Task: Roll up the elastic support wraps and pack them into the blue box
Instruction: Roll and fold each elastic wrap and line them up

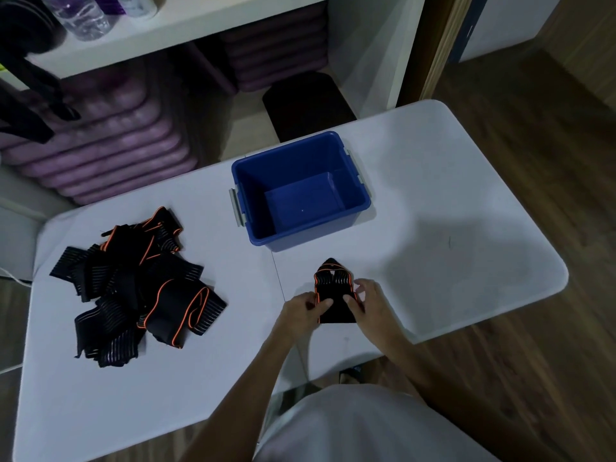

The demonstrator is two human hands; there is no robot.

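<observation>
A black elastic wrap with orange edging (333, 285) lies on the white table in front of me, partly rolled, its far end pointed toward the box. My left hand (305, 308) pinches its left side and my right hand (365, 300) pinches its right side, thumbs on top. The blue box (253, 181) stands open just beyond, with grey latches on its sides and nothing visible inside. A loose pile of several more black-and-orange wraps (133, 288) lies on the table's left half.
The white table (450, 228) ends at a rounded corner on the right, with wooden floor beyond. Behind it a shelf holds stacked purple mats (110, 138), a dark stool (306, 105) and bottles above.
</observation>
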